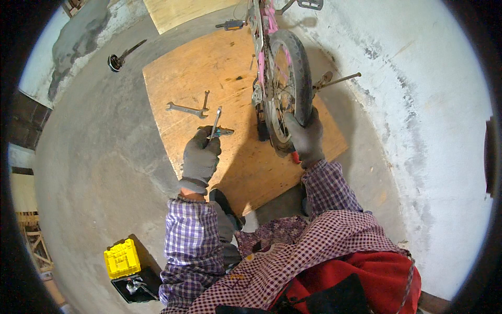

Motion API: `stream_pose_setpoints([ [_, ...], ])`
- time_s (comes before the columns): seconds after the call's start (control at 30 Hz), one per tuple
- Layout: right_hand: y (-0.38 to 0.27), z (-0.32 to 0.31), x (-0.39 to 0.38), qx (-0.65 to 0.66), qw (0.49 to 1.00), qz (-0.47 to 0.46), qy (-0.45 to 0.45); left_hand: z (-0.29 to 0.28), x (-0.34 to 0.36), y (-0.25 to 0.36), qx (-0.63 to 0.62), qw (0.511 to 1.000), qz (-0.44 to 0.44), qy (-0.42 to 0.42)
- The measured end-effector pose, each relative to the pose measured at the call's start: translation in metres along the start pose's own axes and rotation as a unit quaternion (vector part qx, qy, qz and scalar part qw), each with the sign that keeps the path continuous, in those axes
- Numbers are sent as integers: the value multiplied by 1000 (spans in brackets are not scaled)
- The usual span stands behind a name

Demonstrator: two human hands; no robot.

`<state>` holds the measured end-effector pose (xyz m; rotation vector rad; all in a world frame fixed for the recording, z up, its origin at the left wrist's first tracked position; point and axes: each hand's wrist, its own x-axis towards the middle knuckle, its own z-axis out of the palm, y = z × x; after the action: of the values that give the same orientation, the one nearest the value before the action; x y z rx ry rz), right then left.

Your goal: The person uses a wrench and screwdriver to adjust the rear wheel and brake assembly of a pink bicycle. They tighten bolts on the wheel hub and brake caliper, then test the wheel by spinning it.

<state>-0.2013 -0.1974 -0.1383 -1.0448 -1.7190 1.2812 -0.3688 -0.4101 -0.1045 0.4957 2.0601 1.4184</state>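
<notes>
My left hand point(200, 159), in a grey glove, is closed around a slim silver wrench point(216, 119) that points up and away from me. Just beyond its fingers lie dark pliers with teal on the handles point(225, 131), partly hidden by the hand. My right hand point(307, 137), also gloved, grips the near side of a bicycle wheel's black tyre point(300, 73). The wheel belongs to a bicycle with a pink frame point(271, 18), standing on a wooden board point(204, 68). An open-ended wrench point(185, 109) and a smaller wrench point(206, 99) rest on the board, left of the wheel.
A yellow-and-black toolbox point(122, 259) stands open at the lower left, metal parts inside. At the far left lies a dark round part with a rod point(116, 62). A dark-and-yellow tool point(230, 25) lies at the board's far edge. The white wall point(418, 131) bounds the right side.
</notes>
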Motion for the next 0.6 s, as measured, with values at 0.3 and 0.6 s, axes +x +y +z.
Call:
stream_pose_setpoints([
  [0.3, 0, -39, 43, 21, 998, -51, 11, 104, 77, 32, -164, 985, -56, -24],
  [0.6, -2, -58, 100, 76, 994, 4, -75, 198, 257, 81, -77, 995, -35, -46],
])
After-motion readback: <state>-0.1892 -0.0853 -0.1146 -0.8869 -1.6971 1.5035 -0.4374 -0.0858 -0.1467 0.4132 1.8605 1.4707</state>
